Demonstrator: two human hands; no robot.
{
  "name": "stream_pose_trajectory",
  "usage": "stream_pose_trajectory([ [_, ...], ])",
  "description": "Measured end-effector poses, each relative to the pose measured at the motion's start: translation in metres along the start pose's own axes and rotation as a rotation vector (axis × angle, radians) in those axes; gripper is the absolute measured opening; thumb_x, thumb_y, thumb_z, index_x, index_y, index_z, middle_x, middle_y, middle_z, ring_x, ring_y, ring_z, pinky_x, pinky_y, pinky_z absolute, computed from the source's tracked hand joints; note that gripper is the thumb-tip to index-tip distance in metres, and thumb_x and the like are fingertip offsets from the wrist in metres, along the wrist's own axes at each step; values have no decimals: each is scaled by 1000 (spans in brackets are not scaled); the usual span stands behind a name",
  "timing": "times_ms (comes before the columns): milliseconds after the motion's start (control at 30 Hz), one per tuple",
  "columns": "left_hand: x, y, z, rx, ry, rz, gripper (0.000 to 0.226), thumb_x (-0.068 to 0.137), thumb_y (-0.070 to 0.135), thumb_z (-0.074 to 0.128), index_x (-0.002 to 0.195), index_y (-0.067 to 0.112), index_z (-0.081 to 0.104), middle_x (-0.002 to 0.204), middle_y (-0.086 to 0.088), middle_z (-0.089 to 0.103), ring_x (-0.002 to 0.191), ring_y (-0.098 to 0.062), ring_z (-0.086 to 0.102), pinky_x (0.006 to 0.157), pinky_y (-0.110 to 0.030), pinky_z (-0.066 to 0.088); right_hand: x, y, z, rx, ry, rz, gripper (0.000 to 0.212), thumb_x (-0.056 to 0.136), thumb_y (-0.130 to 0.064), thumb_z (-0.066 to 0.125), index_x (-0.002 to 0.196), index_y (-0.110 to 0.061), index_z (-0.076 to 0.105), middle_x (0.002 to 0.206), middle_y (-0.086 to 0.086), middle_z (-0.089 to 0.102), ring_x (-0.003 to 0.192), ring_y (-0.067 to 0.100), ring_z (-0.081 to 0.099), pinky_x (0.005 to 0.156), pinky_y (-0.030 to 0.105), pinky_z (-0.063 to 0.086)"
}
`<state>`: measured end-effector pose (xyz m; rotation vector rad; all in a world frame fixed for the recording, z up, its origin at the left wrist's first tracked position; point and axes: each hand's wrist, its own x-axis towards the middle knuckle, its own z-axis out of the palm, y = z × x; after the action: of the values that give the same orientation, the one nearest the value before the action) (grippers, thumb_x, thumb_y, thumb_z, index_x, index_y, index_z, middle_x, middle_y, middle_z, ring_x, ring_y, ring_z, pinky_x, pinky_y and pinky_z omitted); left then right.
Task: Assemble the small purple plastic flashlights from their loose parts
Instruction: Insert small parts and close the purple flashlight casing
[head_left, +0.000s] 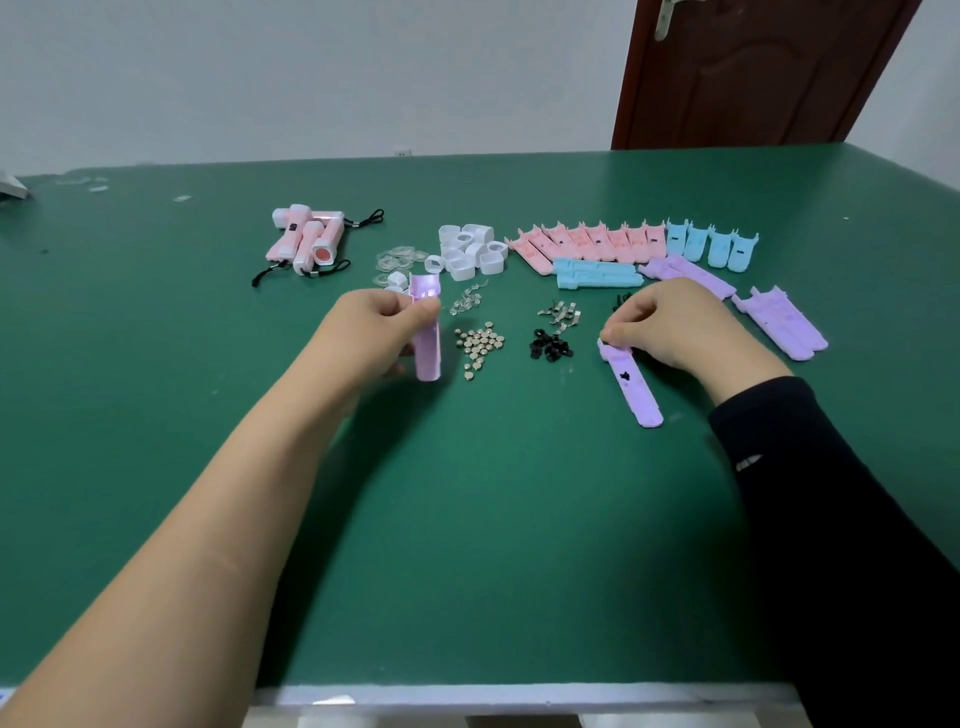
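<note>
My left hand (382, 325) grips a purple flashlight half-shell (427, 332), held upright above the green table (467, 519). My right hand (670, 325) has curled fingers pinching the top end of a second purple half-shell (635, 387) that lies flat on the table with a small black part in it. More purple shells (779, 322) lie to the right of that hand. Between my hands sit button batteries (479, 345), black switch pieces (550, 347) and metal contacts (560, 313).
Finished pink flashlights (306, 241) with black lanyards lie at the back left. White head caps (470, 252), clear lenses (397, 260), small springs (467, 301), pink shells (587, 244) and blue shells (711, 244) line the back. A brown door (753, 73) stands behind the table.
</note>
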<state>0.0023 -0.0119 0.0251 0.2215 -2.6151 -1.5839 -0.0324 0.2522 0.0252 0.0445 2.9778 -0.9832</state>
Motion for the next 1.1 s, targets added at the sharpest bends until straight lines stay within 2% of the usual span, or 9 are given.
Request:
stream_pose_trajectory([
  [67, -1, 3, 2, -230, -61, -66, 22, 95, 27, 62, 89, 8, 70, 75, 0, 70, 63, -10, 58, 52, -18, 50, 2, 1, 3, 24, 73, -51, 7, 87, -19, 66, 82, -22, 70, 77, -15, 61, 69, 0, 51, 54, 16, 33],
  [167, -3, 6, 3, -374, -155, -92, 13, 95, 16, 60, 85, 11, 66, 60, 9, 67, 51, -2, 59, 52, -17, 52, 3, -5, 11, 40, 168, -134, 12, 90, -18, 61, 86, -24, 70, 87, -9, 66, 77, 8, 57, 58, 16, 35],
  [267, -3, 6, 4, -428, -198, -98, 11, 95, 14, 61, 84, 14, 64, 61, 9, 68, 51, -2, 60, 54, -16, 51, 5, -9, 22, 5, 201, -181, 19, 90, -14, 56, 89, -22, 73, 87, -4, 71, 79, 19, 65, 56, 14, 37],
  [333, -3, 6, 6, -455, -201, -110, 10, 93, 16, 63, 83, 18, 65, 69, 8, 71, 56, -3, 63, 55, -16, 51, 6, -10, 26, -21, 201, -182, 19, 90, -14, 57, 91, -22, 74, 88, -2, 73, 77, 17, 66, 58, 20, 42],
  [467, -3, 5, 8, -442, -171, -84, 12, 90, 18, 65, 79, 22, 66, 73, 9, 72, 61, -4, 66, 62, -19, 48, 10, -6, 28, -49, 172, -172, 14, 89, -18, 62, 94, -22, 74, 93, -4, 72, 81, 14, 64, 76, 29, 51],
  [667, -2, 5, 9, -448, -136, -55, 11, 88, 20, 67, 78, 22, 67, 71, 9, 71, 60, -4, 64, 68, -23, 48, 10, -7, 27, -82, 139, -204, 13, 87, -19, 66, 95, -28, 72, 95, -6, 69, 87, 14, 63, 80, 31, 52],
  [833, -2, 4, 12, -471, -120, -87, 6, 88, 19, 66, 83, 21, 66, 72, 9, 72, 61, -5, 66, 68, -24, 47, 7, -12, 29, -81, 81, -246, 9, 86, -24, 68, 86, -33, 70, 92, -7, 70, 80, 13, 64, 77, 32, 52],
  [967, -2, 3, 15, -480, -132, -93, 7, 89, 20, 65, 83, 21, 64, 75, 8, 73, 63, -6, 66, 68, -24, 46, 8, -13, 29, -144, 53, -234, 9, 86, -26, 67, 89, -30, 73, 92, -7, 72, 86, 14, 62, 78, 34, 53],
  [1100, -2, 2, 16, -491, -140, -87, 9, 90, 22, 66, 81, 22, 64, 78, 8, 73, 67, -7, 68, 72, -26, 47, 7, -16, 30, -156, 53, -231, 8, 87, -30, 66, 85, -27, 72, 68, -5, 70, 68, 10, 60, 59, 25, 44],
])
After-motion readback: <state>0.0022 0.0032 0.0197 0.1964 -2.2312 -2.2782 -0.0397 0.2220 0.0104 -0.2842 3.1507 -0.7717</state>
